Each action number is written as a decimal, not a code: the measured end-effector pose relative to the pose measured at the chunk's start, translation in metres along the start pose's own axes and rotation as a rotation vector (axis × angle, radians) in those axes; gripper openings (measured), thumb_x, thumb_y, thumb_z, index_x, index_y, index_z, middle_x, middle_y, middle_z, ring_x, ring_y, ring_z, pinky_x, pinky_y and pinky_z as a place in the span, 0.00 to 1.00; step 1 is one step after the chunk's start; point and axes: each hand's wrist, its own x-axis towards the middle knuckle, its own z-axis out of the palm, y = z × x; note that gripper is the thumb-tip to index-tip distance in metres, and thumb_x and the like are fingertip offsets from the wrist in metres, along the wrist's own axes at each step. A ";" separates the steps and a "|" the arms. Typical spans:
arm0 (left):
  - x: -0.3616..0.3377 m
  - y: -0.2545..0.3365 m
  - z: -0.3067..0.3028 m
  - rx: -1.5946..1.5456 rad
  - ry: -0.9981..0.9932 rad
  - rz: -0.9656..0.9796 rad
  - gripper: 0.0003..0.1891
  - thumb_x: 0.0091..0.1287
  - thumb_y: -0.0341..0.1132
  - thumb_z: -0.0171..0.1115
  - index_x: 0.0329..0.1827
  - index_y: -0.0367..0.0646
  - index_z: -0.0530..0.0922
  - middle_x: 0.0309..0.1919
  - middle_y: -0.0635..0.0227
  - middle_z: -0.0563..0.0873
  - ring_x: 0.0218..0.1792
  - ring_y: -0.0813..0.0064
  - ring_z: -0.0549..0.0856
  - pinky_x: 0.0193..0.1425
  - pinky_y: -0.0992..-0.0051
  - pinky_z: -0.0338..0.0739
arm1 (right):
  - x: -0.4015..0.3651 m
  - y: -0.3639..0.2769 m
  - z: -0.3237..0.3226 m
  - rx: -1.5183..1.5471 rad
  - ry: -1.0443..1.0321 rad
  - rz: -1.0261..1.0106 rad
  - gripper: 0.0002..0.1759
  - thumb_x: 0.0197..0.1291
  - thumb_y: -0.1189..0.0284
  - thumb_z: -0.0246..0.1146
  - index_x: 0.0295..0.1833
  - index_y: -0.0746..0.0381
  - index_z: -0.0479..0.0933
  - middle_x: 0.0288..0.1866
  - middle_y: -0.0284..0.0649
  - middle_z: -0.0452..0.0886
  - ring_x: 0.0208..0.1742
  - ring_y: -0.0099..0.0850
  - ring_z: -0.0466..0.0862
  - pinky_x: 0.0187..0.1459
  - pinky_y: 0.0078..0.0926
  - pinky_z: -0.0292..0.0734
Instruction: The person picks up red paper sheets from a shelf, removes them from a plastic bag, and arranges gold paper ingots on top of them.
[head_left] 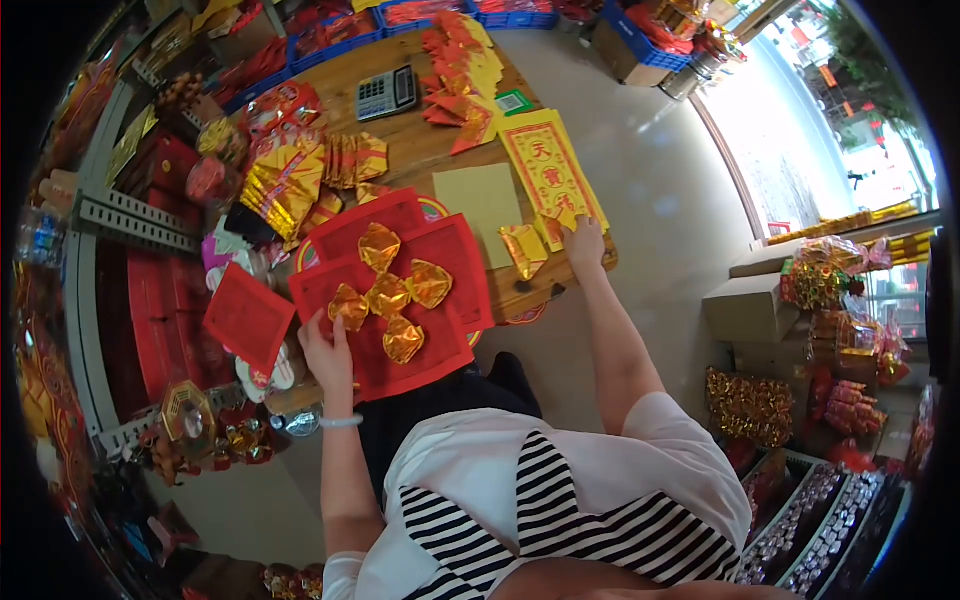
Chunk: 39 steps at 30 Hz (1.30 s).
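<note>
Several folded gold foil paper ingots sit in a cross pattern on overlapping red paper sheets. At the leftmost gold ingot, my left hand has its thumb and finger closed around the lower edge. My right hand grips the near end of a stack of long yellow printed papers, with a small gold scrap at its fingertips. Just left of that hand lies a folded gold paper piece, partly over a plain tan sheet.
A smaller red square lies at the left. Farther back on the wooden table are gold paper bundles, a calculator and a pile of red and yellow folded papers. Shelving stands left, cardboard boxes right.
</note>
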 end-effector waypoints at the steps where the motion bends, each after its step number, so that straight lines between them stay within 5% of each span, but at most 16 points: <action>1: -0.008 0.011 -0.007 -0.043 -0.040 -0.034 0.18 0.67 0.41 0.63 0.56 0.41 0.77 0.49 0.59 0.77 0.37 0.63 0.80 0.44 0.70 0.77 | 0.007 0.000 0.004 -0.068 -0.005 0.005 0.22 0.59 0.63 0.65 0.55 0.63 0.75 0.50 0.48 0.78 0.51 0.48 0.80 0.51 0.40 0.78; 3: -0.026 0.015 -0.009 -0.110 -0.048 -0.002 0.17 0.67 0.39 0.64 0.55 0.40 0.78 0.46 0.62 0.78 0.34 0.70 0.75 0.41 0.74 0.73 | 0.018 0.010 0.018 -0.161 0.006 -0.045 0.20 0.58 0.66 0.65 0.53 0.64 0.75 0.50 0.50 0.76 0.50 0.49 0.79 0.52 0.41 0.78; 6: -0.058 0.002 -0.018 -0.117 -0.077 0.048 0.16 0.67 0.38 0.63 0.54 0.41 0.78 0.47 0.62 0.79 0.39 0.68 0.79 0.44 0.76 0.75 | 0.026 0.016 0.046 -0.352 -0.199 -0.033 0.13 0.58 0.72 0.62 0.49 0.62 0.76 0.48 0.48 0.78 0.44 0.43 0.82 0.45 0.38 0.82; 8: -0.073 0.004 -0.026 -0.148 -0.139 -0.032 0.15 0.68 0.37 0.63 0.54 0.40 0.79 0.47 0.61 0.79 0.43 0.66 0.80 0.47 0.75 0.76 | 0.029 0.031 0.085 -0.484 -0.087 -0.138 0.10 0.59 0.75 0.58 0.46 0.61 0.77 0.45 0.46 0.79 0.41 0.41 0.83 0.41 0.36 0.83; 15: -0.050 0.049 -0.008 -0.346 -0.287 0.011 0.14 0.68 0.34 0.62 0.53 0.36 0.79 0.43 0.61 0.81 0.40 0.70 0.80 0.45 0.77 0.75 | 0.019 0.015 0.017 -0.207 0.168 -0.054 0.16 0.53 0.72 0.66 0.48 0.63 0.74 0.44 0.49 0.79 0.49 0.48 0.79 0.50 0.40 0.77; 19: -0.043 0.073 -0.001 -0.572 -0.409 -0.058 0.13 0.69 0.34 0.62 0.53 0.36 0.79 0.41 0.64 0.82 0.38 0.74 0.80 0.44 0.79 0.75 | -0.011 0.008 -0.014 0.175 0.086 -0.021 0.13 0.53 0.72 0.67 0.41 0.63 0.73 0.41 0.46 0.80 0.45 0.45 0.79 0.47 0.38 0.76; 22: -0.039 0.104 0.004 -0.766 -0.588 -0.171 0.12 0.70 0.34 0.61 0.52 0.36 0.80 0.39 0.66 0.83 0.37 0.77 0.80 0.43 0.81 0.74 | -0.056 -0.021 -0.070 0.682 -0.066 0.079 0.12 0.56 0.73 0.68 0.41 0.62 0.71 0.34 0.40 0.80 0.33 0.35 0.80 0.36 0.31 0.75; 28: -0.051 0.159 0.015 -0.952 -0.743 -0.382 0.10 0.71 0.33 0.61 0.47 0.35 0.80 0.37 0.67 0.83 0.36 0.80 0.80 0.41 0.83 0.75 | -0.140 -0.096 -0.119 1.050 -0.467 -0.262 0.11 0.58 0.73 0.69 0.41 0.61 0.72 0.31 0.33 0.77 0.31 0.23 0.75 0.36 0.19 0.72; 32: -0.060 0.153 0.027 -1.000 -0.606 -0.363 0.09 0.71 0.33 0.61 0.43 0.35 0.79 0.36 0.67 0.84 0.35 0.82 0.81 0.40 0.85 0.75 | -0.165 -0.122 -0.137 1.090 -0.557 -0.304 0.10 0.59 0.73 0.68 0.42 0.60 0.73 0.32 0.34 0.77 0.31 0.25 0.76 0.36 0.19 0.72; 37: -0.070 0.160 0.015 -1.045 -0.521 -0.384 0.08 0.71 0.34 0.61 0.39 0.36 0.78 0.34 0.68 0.84 0.33 0.83 0.80 0.39 0.87 0.74 | -0.167 -0.125 -0.131 0.861 -0.183 -0.614 0.11 0.59 0.72 0.68 0.42 0.60 0.72 0.34 0.35 0.77 0.29 0.26 0.75 0.35 0.20 0.72; 39: -0.073 0.162 0.017 -1.067 -0.490 -0.382 0.08 0.71 0.34 0.61 0.39 0.36 0.78 0.33 0.68 0.83 0.32 0.84 0.80 0.38 0.87 0.74 | -0.168 -0.124 -0.136 0.879 -0.227 -0.596 0.11 0.59 0.72 0.68 0.42 0.60 0.72 0.34 0.35 0.77 0.29 0.26 0.75 0.34 0.20 0.72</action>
